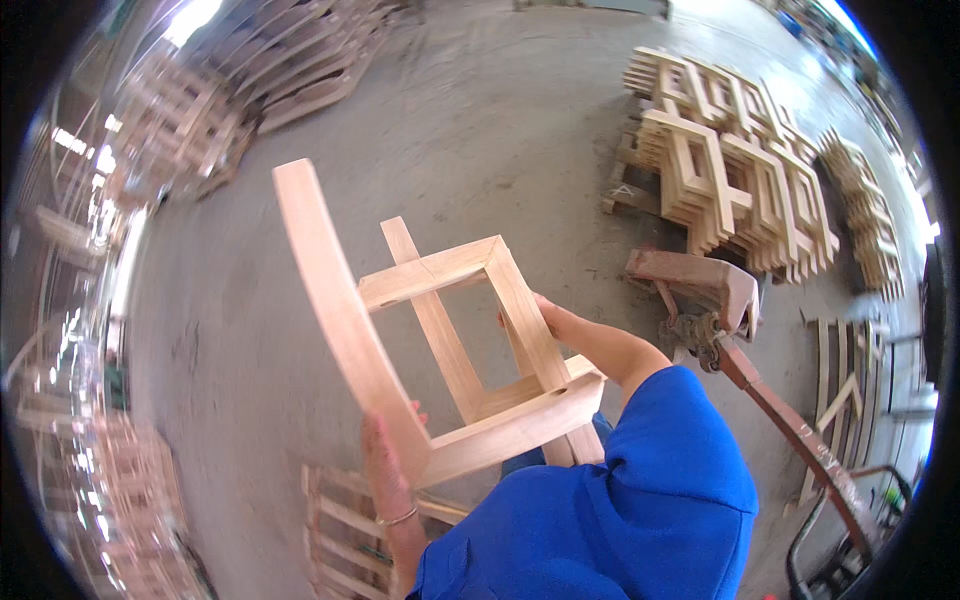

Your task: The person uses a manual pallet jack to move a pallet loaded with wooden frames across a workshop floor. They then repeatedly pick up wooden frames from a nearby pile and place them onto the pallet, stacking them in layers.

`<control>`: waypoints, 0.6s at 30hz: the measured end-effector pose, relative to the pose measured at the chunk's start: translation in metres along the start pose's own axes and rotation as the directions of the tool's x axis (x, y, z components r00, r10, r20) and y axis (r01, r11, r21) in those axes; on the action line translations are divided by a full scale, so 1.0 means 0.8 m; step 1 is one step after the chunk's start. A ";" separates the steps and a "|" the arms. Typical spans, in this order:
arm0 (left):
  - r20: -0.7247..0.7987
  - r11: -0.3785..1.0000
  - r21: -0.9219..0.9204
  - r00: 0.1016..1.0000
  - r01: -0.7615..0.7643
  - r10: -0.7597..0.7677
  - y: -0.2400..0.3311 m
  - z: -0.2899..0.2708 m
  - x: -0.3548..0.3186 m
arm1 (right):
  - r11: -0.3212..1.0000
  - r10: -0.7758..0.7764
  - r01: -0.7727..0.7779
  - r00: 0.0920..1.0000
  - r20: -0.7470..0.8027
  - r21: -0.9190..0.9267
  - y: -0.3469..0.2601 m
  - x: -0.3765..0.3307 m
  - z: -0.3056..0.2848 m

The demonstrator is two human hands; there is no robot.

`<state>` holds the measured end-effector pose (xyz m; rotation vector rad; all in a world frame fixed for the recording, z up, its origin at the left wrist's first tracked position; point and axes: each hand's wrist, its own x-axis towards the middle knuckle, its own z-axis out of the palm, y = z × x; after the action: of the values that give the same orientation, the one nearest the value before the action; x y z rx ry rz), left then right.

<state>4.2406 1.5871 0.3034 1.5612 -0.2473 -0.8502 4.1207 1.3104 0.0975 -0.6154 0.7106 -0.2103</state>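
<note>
wood frame (438, 325) is mid-scene, tilted. left hand (384, 462) part-closed round its near left end, right hand (550, 316) curled on its right side, fingers mostly hidden; imo grip firm w/ both, turn slow.

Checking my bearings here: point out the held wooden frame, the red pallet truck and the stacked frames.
Held wooden frame (443, 340), head view: on its long inner slat.
Red pallet truck (785, 425), head view: on its handle shaft.
Stacked frames (750, 150), head view: on an upper rail.
</note>
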 end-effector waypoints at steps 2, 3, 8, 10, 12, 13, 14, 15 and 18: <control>0.033 0.998 0.061 0.999 -0.032 0.030 0.041 -0.004 0.042 | 0.998 -0.049 0.051 0.997 -0.065 0.028 -0.026 0.031 -0.023; 0.021 0.998 0.062 0.999 -0.026 0.025 0.061 0.002 0.063 | 0.996 -0.071 0.075 0.992 -0.102 0.041 -0.039 0.044 -0.039; -0.011 0.992 0.057 0.994 -0.111 0.112 0.159 -0.031 0.181 | 0.937 -0.267 0.305 0.939 -0.217 0.169 -0.131 0.103 -0.070; -0.149 0.981 0.099 0.972 -0.166 0.179 0.188 -0.014 0.228 | 0.876 -0.236 0.329 0.930 -0.281 0.352 -0.170 0.125 -0.104; -0.214 0.968 0.081 0.945 -0.237 0.249 0.206 0.003 0.276 | 0.863 -0.369 0.464 0.850 -0.376 0.202 -0.204 0.134 -0.150; -0.236 0.961 0.063 0.932 -0.268 0.275 0.212 0.005 0.300 | 0.798 -0.416 0.531 0.828 -0.376 0.287 -0.217 0.137 -0.164; -0.258 0.953 0.046 0.918 -0.300 0.302 0.218 0.007 0.323 | 0.809 -0.386 0.512 0.834 -0.394 0.289 -0.236 0.136 -0.184; -0.297 0.944 0.048 0.897 -0.328 0.327 0.225 0.015 0.344 | 0.825 -0.352 0.481 0.848 -0.397 0.296 -0.259 0.143 -0.191; -0.344 0.942 0.065 0.879 -0.329 0.330 0.250 0.061 0.426 | 0.790 -0.365 0.547 0.782 -0.505 0.277 -0.315 0.144 -0.213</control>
<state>4.5116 1.3026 0.3660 1.5861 -0.2463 -0.2950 4.0990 0.9864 0.0834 -0.3239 0.8934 -0.9700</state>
